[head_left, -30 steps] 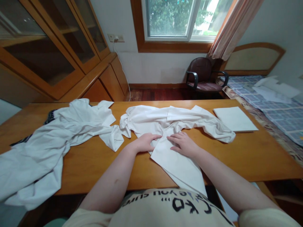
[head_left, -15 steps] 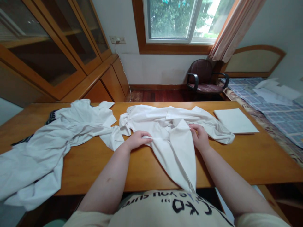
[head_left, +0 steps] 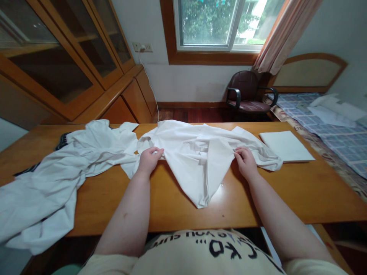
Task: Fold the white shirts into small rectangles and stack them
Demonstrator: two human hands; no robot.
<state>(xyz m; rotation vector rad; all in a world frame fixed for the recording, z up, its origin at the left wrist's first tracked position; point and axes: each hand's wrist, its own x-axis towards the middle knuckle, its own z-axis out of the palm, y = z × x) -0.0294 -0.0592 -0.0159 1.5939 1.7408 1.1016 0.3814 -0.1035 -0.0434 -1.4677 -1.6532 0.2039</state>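
A white long-sleeved shirt (head_left: 186, 141) lies spread and wrinkled in front of me, one sleeve stretching to the right. Its lower part narrows to a point towards me. My left hand (head_left: 150, 158) pinches the cloth at the left edge. On the opposite edge my right hand (head_left: 245, 160) pinches the shirt between thumb and fingers. Both hands are slightly above the tabletop, with cloth drawn out between them. Close to my left hand, the shirt meets a heap of white garments (head_left: 71, 156).
The wooden table (head_left: 177, 214) carries a flat white folded stack (head_left: 286, 146) at the right. Some dark patterned cloth (head_left: 61, 141) shows under the left heap, which hangs over the front edge. Beyond stand an armchair (head_left: 246, 91), a glass-door cabinet (head_left: 100, 88) and a bed (head_left: 321, 114).
My left hand has moved left and slightly away from me, pulling the shirt wider. Its pointed lower end has drawn back from my body onto the table. My right hand has shifted only a little.
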